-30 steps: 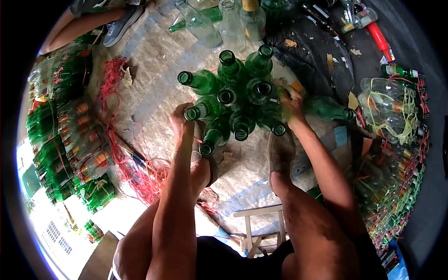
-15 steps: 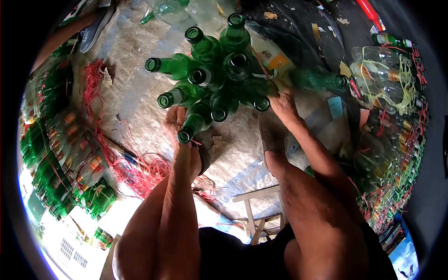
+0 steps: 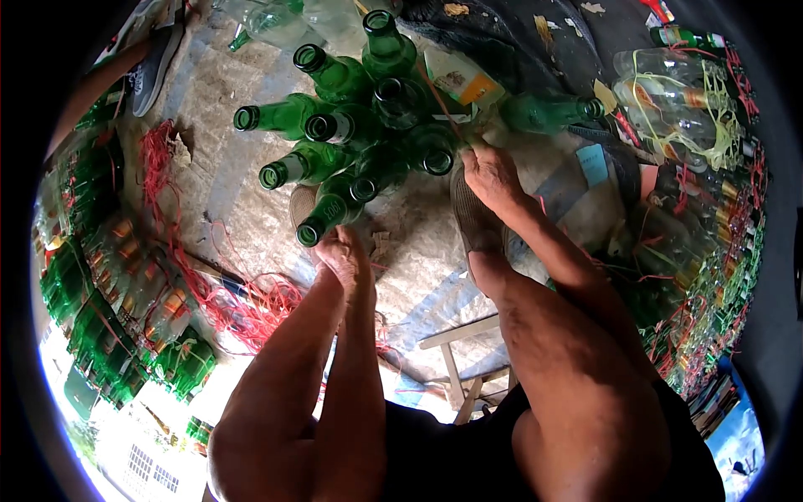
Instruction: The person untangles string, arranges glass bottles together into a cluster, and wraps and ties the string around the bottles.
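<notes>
Several green glass bottles (image 3: pixel 339 79) stand bunched upright between my feet, mouths splayed outward. A reddish string (image 3: pixel 437 96) runs along the bunch's right side down to my right hand (image 3: pixel 493 177), whose fingers are closed around its lower end. Below the nearest bottle (image 3: pixel 333 205) is my left hand (image 3: pixel 341 253), close to its neck. Its fingers are curled together and partly hidden, so what they hold cannot be made out. Another green bottle (image 3: pixel 548 113) lies on its side, right of the bunch.
Tangled red string (image 3: pixel 255 303) lies on the floor at left. Stacked bottles (image 3: pixel 100 309) line the left side; clear bottles tied with yellow string (image 3: pixel 677 105) lie at right. A wooden stool frame (image 3: pixel 456 360) is between my legs. Another person's shoe (image 3: pixel 157 67) shows upper left.
My left hand has moved from the left side of the nearest bottle's neck to just below and right of it. The bunch appears further left as the view shifts; my right hand keeps the string.
</notes>
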Demonstrator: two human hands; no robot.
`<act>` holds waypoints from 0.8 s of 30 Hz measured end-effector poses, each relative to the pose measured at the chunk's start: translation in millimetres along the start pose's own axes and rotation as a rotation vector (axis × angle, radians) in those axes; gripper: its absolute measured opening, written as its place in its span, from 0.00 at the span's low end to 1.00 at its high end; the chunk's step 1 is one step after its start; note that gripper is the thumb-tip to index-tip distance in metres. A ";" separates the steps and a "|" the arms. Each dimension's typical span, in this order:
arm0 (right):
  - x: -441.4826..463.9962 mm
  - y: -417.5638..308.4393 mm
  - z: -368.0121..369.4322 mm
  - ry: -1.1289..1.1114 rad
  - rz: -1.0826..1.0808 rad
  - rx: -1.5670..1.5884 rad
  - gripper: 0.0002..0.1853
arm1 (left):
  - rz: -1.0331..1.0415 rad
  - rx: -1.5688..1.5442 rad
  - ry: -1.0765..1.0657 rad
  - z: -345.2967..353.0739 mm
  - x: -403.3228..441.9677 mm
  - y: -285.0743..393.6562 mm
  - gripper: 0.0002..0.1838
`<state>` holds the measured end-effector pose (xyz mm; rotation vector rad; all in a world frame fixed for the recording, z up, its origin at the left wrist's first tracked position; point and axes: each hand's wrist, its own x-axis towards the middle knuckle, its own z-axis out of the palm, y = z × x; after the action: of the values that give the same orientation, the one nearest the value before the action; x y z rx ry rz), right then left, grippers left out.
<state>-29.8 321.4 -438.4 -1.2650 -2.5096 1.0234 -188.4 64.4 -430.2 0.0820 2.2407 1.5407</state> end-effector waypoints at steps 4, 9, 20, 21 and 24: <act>-9.0 -1.1 -4.8 0.020 -0.041 0.046 0.08 | -0.186 -0.208 0.027 2.8 -9.4 -37.3 0.08; -12.3 -5.1 -10.5 0.021 -0.059 0.080 0.08 | -0.316 -0.344 0.097 29.1 -34.6 -3.3 0.08; -11.8 -5.8 -7.9 0.004 -0.127 -0.001 0.09 | -0.512 -0.473 0.107 64.8 -69.7 5.1 0.07; -13.0 -7.5 -9.2 0.011 -0.139 0.002 0.10 | -0.535 -0.476 0.104 67.8 -73.9 5.2 0.08; -15.0 -8.7 -19.6 -0.025 -0.107 0.043 0.11 | -0.555 -0.438 0.075 72.1 -84.3 6.7 0.11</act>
<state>-18.0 316.4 -415.6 -1.1000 -2.5285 1.0697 -86.2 106.9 -420.1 -0.6723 1.7110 1.6697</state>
